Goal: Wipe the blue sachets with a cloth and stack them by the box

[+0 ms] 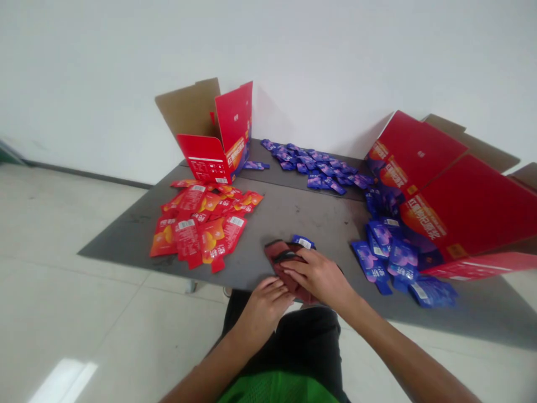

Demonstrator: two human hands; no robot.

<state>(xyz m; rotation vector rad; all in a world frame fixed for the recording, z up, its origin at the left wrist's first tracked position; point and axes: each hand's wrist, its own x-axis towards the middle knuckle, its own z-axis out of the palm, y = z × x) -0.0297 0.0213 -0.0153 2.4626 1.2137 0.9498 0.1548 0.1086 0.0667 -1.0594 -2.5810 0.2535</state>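
Note:
A reddish-brown cloth item with black edging (274,249), perhaps a small pouch, lies crumpled at the front edge of the table; its exact kind is unclear. My right hand (321,274) is closed over its upper right side, with fingers on the black edging. At its near lower edge, my left hand (268,302) has its fingers curled together on the cloth. The fingertips of both hands are partly hidden. Just behind the cloth item, a blue packet (304,242) sticks out, partly covered.
Red-orange packets (197,224) are heaped on the grey table's (289,204) left side, before an open red carton (205,157). Blue-purple packets (314,162) spread along the back. More blue packets (386,249) lie at right beside a tilted red carton (474,196). A white wall stands behind.

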